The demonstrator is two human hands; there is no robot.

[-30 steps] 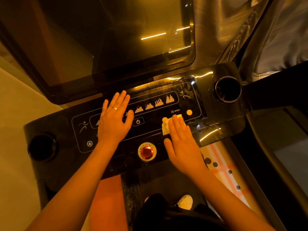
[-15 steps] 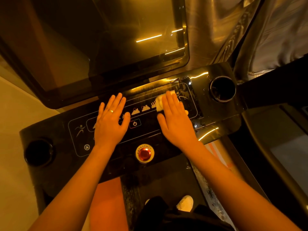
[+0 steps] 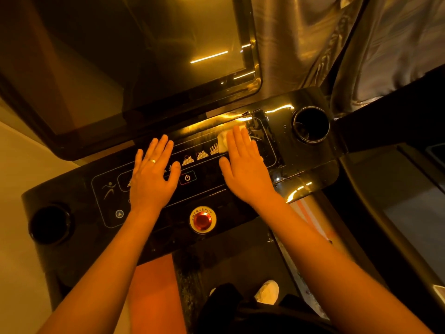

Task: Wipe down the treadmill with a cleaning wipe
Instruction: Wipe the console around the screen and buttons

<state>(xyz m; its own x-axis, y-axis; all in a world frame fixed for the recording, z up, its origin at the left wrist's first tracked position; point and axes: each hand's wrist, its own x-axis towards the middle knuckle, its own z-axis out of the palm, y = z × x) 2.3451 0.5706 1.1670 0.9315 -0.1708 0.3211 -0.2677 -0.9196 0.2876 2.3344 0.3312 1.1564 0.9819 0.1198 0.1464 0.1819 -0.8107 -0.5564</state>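
Console [image 3: 301, 165] (red button [image 3: 202, 220] nearby): right hand [image 3: 245, 169] presses wipe [image 3: 222, 141].

Cleaning wipe [image 3: 222, 142]: mostly covered by the fingers of the right grip [image 3: 245, 169]; only its left edge shows.
Left grip [image 3: 151, 179]: covers several control panel [image 3: 209, 182] symbols.
Screen [image 3: 144, 68]: cut off at the top and left edges.
Shoe [image 3: 267, 291]: partly hidden by dark clothing [image 3: 228, 309].
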